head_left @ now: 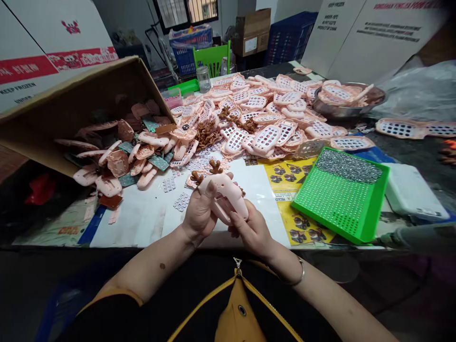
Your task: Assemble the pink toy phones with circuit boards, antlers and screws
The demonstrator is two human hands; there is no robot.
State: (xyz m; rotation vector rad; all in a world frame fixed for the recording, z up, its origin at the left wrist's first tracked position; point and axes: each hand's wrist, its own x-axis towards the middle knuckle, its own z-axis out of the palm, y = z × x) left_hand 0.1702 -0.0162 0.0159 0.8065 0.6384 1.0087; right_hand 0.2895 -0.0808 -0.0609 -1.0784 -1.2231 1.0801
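Your L hand [199, 213] & R hand [251, 232] both clasp a pink plastic piece [228, 194] w/ brown antler bits [210, 167], at worktop's front edge [142, 247].

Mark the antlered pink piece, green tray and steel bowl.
Pink antlered piece [223, 187], head view, on its body.
Green tray [335, 202], head view, on its holed floor.
Steel bowl [331, 112], head view, on its outer wall.

Pink plastic casing [228, 190], smooth & matt (steel bowl [331, 111] glossy, tho).
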